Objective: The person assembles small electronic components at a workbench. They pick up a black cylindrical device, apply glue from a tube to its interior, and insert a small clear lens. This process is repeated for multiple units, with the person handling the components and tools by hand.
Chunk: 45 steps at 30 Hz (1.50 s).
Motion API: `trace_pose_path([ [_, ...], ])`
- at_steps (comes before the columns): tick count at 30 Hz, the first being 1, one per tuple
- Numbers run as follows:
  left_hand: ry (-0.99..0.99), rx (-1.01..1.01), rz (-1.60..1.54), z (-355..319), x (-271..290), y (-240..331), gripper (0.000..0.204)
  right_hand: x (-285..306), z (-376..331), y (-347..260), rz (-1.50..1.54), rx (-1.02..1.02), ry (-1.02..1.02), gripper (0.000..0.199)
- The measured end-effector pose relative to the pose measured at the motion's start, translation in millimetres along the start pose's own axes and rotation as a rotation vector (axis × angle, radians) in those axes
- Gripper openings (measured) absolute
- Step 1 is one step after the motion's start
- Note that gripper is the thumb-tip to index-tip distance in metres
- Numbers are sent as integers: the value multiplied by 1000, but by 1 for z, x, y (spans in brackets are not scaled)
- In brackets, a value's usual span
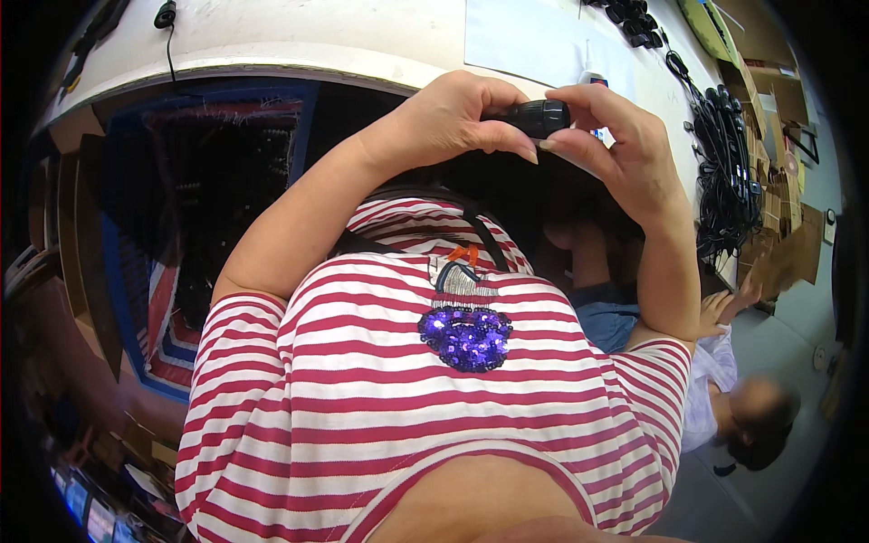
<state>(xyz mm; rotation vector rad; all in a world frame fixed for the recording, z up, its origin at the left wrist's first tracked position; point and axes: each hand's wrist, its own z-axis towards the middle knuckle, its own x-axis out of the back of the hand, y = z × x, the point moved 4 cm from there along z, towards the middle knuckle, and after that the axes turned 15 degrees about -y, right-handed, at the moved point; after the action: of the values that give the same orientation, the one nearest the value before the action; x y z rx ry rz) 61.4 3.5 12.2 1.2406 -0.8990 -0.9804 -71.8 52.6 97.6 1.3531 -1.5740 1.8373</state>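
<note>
A short black cylindrical part with a ridged end [541,118] is held between my two hands, just off the table's near edge. Around its left end my left hand [457,118] is closed, with the thumb along the lower side; the fingers hide that end. My right hand [620,149] pinches the ridged right end between thumb and forefinger. What the part is exactly, I cannot tell. Just beyond my right fingers, a white bottle with a thin nozzle [590,69] stands on the table.
The white table [362,36] bears a pale sheet [516,41], small black parts [638,23] and bundled black cables [727,172] at right. A small black piece on a wire [166,14] lies far left. A blue crate [118,226] holds dark items. Another person [711,389] is at right.
</note>
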Motion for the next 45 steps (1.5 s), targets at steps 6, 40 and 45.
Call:
trace_pose_path([
  [6, 55, 29, 58, 2, 0, -2, 23, 1, 0, 1, -48, -42, 14, 30],
  [40, 394, -467, -755, -4, 21, 25, 60, -108, -6, 8, 571, -116, -10, 19],
  [45, 509, -557, -784, 9, 14, 27, 54, -124, -10, -4, 822, -99, 76, 15],
])
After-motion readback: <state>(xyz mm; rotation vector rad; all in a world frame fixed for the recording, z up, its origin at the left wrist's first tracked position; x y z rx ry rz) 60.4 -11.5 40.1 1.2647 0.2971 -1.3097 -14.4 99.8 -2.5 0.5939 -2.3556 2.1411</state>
